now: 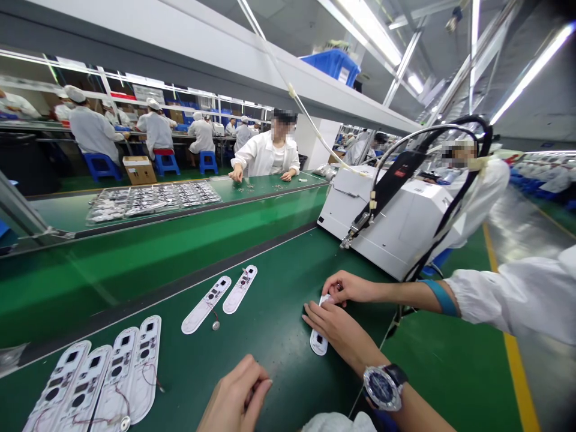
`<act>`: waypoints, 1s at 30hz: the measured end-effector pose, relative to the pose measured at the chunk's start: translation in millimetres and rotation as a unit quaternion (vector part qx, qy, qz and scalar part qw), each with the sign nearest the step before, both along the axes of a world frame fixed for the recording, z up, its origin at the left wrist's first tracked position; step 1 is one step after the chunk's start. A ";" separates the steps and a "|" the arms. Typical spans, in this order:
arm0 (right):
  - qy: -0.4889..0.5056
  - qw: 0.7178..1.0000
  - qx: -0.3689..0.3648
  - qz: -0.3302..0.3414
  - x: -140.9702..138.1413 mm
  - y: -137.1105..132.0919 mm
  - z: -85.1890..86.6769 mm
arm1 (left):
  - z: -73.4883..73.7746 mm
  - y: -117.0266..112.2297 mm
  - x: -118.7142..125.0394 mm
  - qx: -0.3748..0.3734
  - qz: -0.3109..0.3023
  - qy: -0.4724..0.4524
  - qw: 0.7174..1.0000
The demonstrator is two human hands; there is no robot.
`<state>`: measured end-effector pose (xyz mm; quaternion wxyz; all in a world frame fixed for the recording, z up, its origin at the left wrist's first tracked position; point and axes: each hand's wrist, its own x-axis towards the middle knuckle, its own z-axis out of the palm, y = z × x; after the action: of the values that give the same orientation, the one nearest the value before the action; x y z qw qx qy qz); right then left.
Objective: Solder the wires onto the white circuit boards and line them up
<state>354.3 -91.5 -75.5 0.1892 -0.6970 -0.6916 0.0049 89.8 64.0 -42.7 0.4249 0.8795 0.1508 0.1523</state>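
My left hand (237, 396) is at the bottom of the head view, over the green tabletop (274, 354). Its fingers are curled in a loose fist, and nothing shows in them. I do not see my right hand. Up and to the right, a co-worker's two hands, one with a wristwatch (382, 387) and the other with a teal band (441, 297) on the forearm, work on a long white rounded strip (319, 343). Their fingers cover its upper part. Farther left lie two similar strips (206, 305) with small circuit parts, wires and a round metal disc (216, 325).
Several more strips (144, 366) lie side by side at the lower left. A white machine (382, 216) with a black cabled arm (396, 180) stands at the back right. Across the green trough (180, 240), a person (267, 153) sits near trays of small parts (153, 200).
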 end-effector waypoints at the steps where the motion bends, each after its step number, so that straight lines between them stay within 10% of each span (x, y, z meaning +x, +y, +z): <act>1: 0.001 1.000 0.001 0.000 -1.3 0.4 0.9 | 1.8 -0.3 0.1 -0.001 0.000 0.005 1.000; 30: -0.062 0.996 -0.046 -0.040 -29.3 10.4 32.8 | 3.4 -1.6 -1.4 -0.011 -0.007 0.014 1.000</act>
<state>324.9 -81.1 -42.7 0.1139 -0.7314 -0.6723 -0.0136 88.4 62.4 -39.3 0.4332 0.8780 0.1524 0.1350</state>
